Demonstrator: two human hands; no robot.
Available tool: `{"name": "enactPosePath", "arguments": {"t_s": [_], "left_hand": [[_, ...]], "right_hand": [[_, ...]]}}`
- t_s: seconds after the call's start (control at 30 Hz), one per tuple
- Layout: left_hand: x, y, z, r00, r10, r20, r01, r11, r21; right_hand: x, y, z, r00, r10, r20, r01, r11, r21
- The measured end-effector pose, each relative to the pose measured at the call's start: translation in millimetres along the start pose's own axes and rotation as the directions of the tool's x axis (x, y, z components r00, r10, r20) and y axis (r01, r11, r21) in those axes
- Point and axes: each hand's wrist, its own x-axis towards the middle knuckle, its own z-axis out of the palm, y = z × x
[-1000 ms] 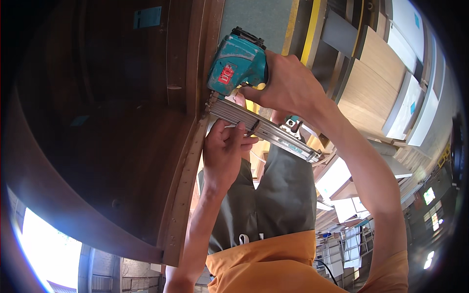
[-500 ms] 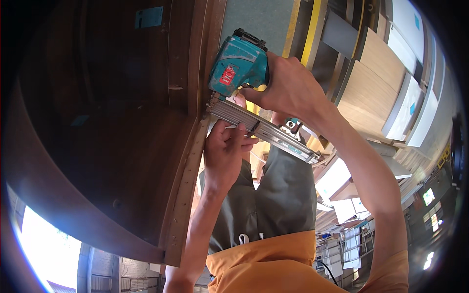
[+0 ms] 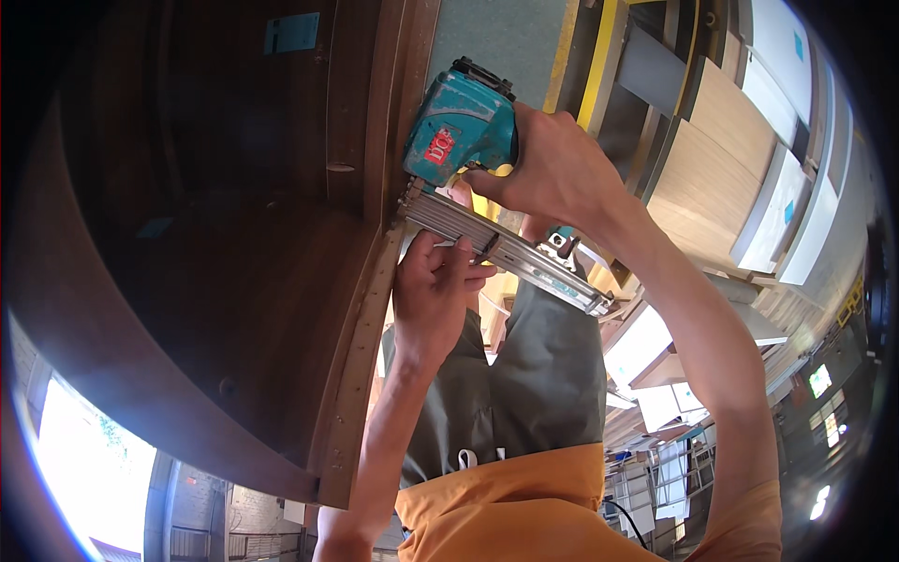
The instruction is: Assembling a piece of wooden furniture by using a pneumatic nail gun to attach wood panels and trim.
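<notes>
Workshop floor [image 3: 501,37] of grey-green tone lay at the top of the view beside a yellow stripe [image 3: 566,51]. Stacked boards [image 3: 712,178], mostly pale wood and white, occupied the right side. A dark brown wooden cabinet [image 3: 272,309] filled the left side, its pale-brown edge strip [image 3: 354,403] running from upper right to lower left.

A teal nail gun [image 3: 451,126] was located at the upper centre, beside the cabinet's edge. Its black cap [image 3: 482,77] stood uppermost and its nose [image 3: 409,195] pointed down and leftward to that edge; contact there could not be confirmed. Its silver magazine [image 3: 515,255] had its long axis sloping from the nose at upper left to the free end at lower right.

One red sticker [image 3: 439,146] with pale lettering was noted on the body, and teal lettering near the magazine's free end. A blue-green label [image 3: 292,33] was fixed to the cabinet's inner panel; its print was too small to read.

The right hand [image 3: 567,164] had its fingers wrapped around the gun's handle, thumb below the body. The left hand [image 3: 431,300] was raised under the magazine, fingers bent and fingertips at its lower side; whether they gripped anything could not be told.
</notes>
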Motion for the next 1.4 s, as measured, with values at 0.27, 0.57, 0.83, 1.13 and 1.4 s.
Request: {"name": "enactPosePath", "arguments": {"t_s": [0.27, 0.57, 0.83, 1.13, 1.4], "left_hand": [[0.8, 0.2, 0.9, 1.000, -0.014, -0.005, 0.014, 1.000, -0.009], [1.9, -0.7, 0.0, 1.000, -0.013, 0.000, 0.013, 1.000, -0.002], [2.2, -2.6, 0.3, 1.000, -0.007, -0.005, 0.006, 1.000, -0.020], [-0.1, 0.9, 1.5, 1.000, 0.001, -0.017, -0.001, 1.000, 0.003], [-0.9, 0.3, 1.9, 1.000, -0.002, -0.024, 0.002, 1.000, 0.011]], "right_hand": [[2.2, 3.8, 2.2, 1.000, 0.003, 0.003, -0.003, 1.000, 0.020], [1.7, 0.5, -0.3, 1.000, 0.002, 0.009, -0.001, 0.999, -0.037], [1.0, 1.9, 1.2, 1.000, 0.012, 0.000, -0.012, 1.000, -0.012], [1.4, 1.9, 2.1, 1.000, 0.003, -0.007, -0.003, 1.000, -0.030], [2.5, 5.0, 5.0, 1.000, -0.010, -0.007, 0.010, 1.000, -0.011]]}}
